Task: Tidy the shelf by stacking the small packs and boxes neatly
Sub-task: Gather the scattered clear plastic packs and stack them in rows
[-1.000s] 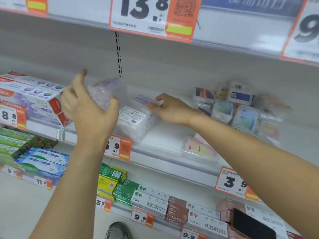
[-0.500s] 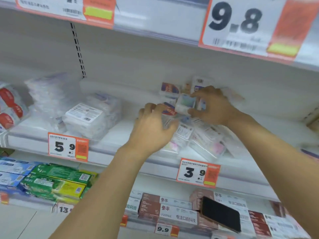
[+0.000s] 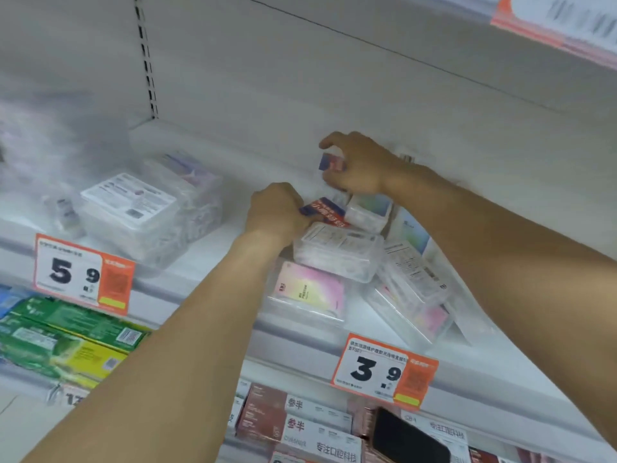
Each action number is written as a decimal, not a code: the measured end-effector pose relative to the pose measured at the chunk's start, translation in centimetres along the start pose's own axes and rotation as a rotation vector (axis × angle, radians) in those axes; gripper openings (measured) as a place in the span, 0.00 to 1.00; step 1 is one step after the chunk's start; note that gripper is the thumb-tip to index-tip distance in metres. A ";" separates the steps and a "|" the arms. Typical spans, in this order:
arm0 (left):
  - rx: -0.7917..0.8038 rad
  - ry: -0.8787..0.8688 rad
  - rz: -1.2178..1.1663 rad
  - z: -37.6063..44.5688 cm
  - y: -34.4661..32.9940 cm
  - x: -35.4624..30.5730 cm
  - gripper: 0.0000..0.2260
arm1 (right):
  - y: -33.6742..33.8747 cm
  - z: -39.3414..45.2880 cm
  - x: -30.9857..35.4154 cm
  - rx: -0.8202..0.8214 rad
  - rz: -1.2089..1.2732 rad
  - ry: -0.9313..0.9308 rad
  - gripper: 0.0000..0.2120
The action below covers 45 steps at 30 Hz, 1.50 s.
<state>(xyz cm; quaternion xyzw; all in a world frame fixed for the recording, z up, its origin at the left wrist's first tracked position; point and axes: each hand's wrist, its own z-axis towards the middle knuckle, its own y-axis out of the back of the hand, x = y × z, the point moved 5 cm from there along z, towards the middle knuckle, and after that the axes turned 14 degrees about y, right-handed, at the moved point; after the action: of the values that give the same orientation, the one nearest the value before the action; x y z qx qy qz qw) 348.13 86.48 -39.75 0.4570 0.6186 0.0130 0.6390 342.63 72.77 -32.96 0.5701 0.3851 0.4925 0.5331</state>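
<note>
At the white shelf's front lip (image 3: pixel 207 289), clear plastic boxes with pink cards (image 3: pixel 309 294) lie tumbled, awaiting stacking. Behind them, the left hand (image 3: pixel 277 215) pinches a small blue-and-red pack (image 3: pixel 325 213), likely to square it. Farthest back, the right hand (image 3: pixel 359 165) closes on another small blue pack (image 3: pixel 330 162), lifted clear.

We are reaching both hands into a heap of small packs (image 3: pixel 337 252) on the shelf (image 3: pixel 207 282). Our right hand (image 3: pixel 359 165) is sitting behind and right of our left hand (image 3: pixel 278 213). A stack of boxes (image 3: pixel 133 215) is lying left of both; two price tags (image 3: pixel 384 370) are hanging below them.
</note>
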 end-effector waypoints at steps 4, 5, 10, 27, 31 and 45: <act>0.078 0.105 -0.262 0.4 1.0 1.2 0.22 | -2.5 2.5 -2.0 0.196 -0.201 -0.094 0.31; 0.092 0.126 -0.337 0.4 1.5 1.5 0.22 | -2.7 2.6 -2.0 0.174 -0.228 -0.089 0.29; 0.079 0.100 -0.444 -0.1 3.9 2.2 0.25 | -1.0 0.9 0.0 -0.045 0.001 0.047 0.20; 0.319 -0.054 -0.798 -9.9 1.6 -5.2 0.17 | 2.7 -27.6 1.1 -0.891 0.233 -0.018 0.13; 0.441 -0.075 -0.797 -13.5 -2.9 -8.5 0.13 | 3.1 -33.7 -2.5 -1.003 0.448 -0.252 0.12; 0.304 -0.457 -0.040 -22.7 -27.0 -16.7 0.22 | 2.6 -49.8 -14.0 -1.202 0.221 -0.611 0.15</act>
<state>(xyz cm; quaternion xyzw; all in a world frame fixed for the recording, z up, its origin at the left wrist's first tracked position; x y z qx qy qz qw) 311.16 73.93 -38.74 0.5264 0.4623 -0.1963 0.6861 290.93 70.29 -35.22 0.3244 -0.1835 0.4895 0.7883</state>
